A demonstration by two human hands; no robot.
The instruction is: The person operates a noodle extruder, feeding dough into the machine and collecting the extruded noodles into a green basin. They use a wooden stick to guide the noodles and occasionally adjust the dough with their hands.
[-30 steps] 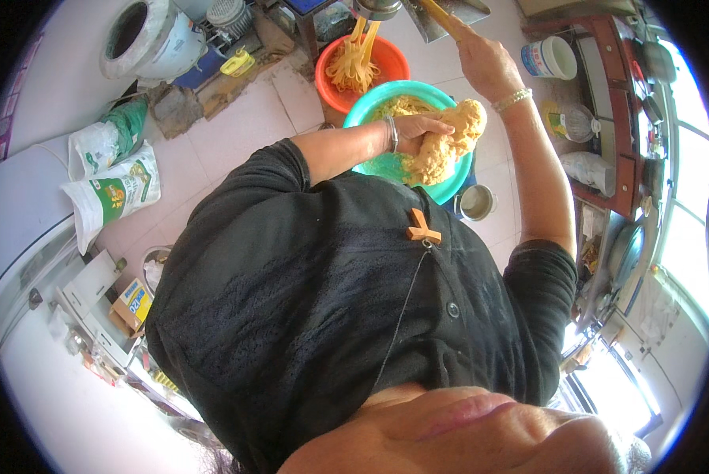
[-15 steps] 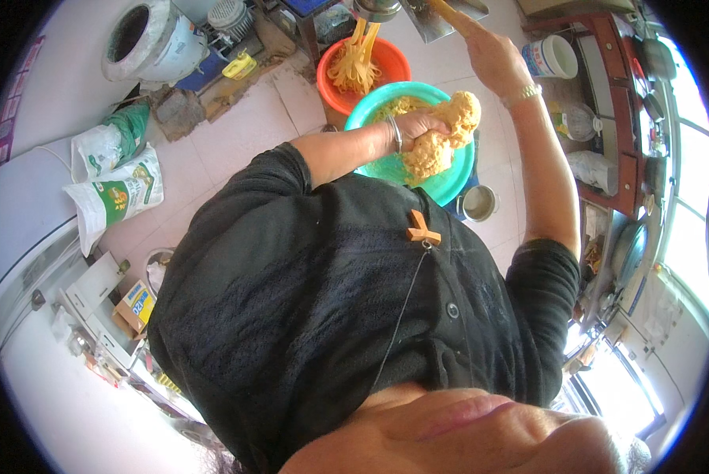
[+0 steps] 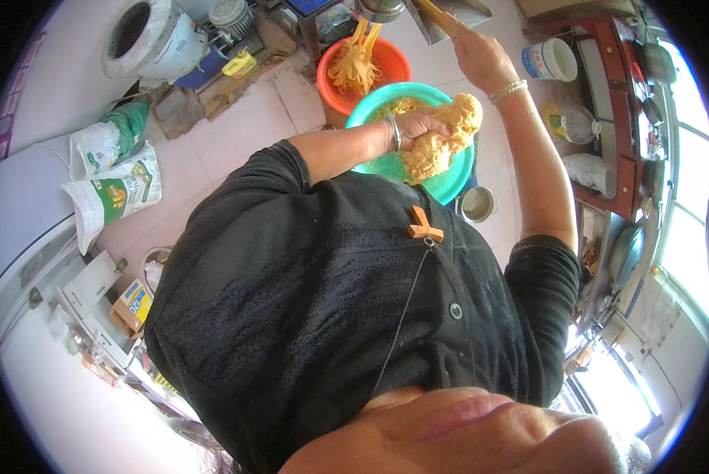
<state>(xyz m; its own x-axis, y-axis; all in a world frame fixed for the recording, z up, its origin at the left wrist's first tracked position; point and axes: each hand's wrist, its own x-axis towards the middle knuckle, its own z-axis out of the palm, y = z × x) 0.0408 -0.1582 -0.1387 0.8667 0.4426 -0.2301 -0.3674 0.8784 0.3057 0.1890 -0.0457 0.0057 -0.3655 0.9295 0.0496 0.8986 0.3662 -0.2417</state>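
My left hand (image 3: pixel 420 129) grips a big yellowish lump of dough (image 3: pixel 441 150) above a green basin (image 3: pixel 370 105), which has more crumbly dough in it. My right hand (image 3: pixel 485 62) reaches to the far side, its fingers round a wooden stick (image 3: pixel 436 14) over a metal hopper tray (image 3: pixel 469 17). To the left of the stick, a metal machine outlet (image 3: pixel 379 8) lets thick yellow noodles (image 3: pixel 357 67) hang down into an orange basin (image 3: pixel 325 79). The upper end of the stick and most of the machine are cut off by the frame.
A steel pot (image 3: pixel 478 204) stands on the floor right of the green basin. Sacks (image 3: pixel 121 186) lie at left, below a drum-shaped mixer (image 3: pixel 153 43). A white bucket (image 3: pixel 550 59) sits by a dark red cabinet (image 3: pixel 627 158) on the right.
My right hand and the wooden stick have shifted slightly left and nearer. My left hand stays almost in place on the dough, and the noodles hang much as before.
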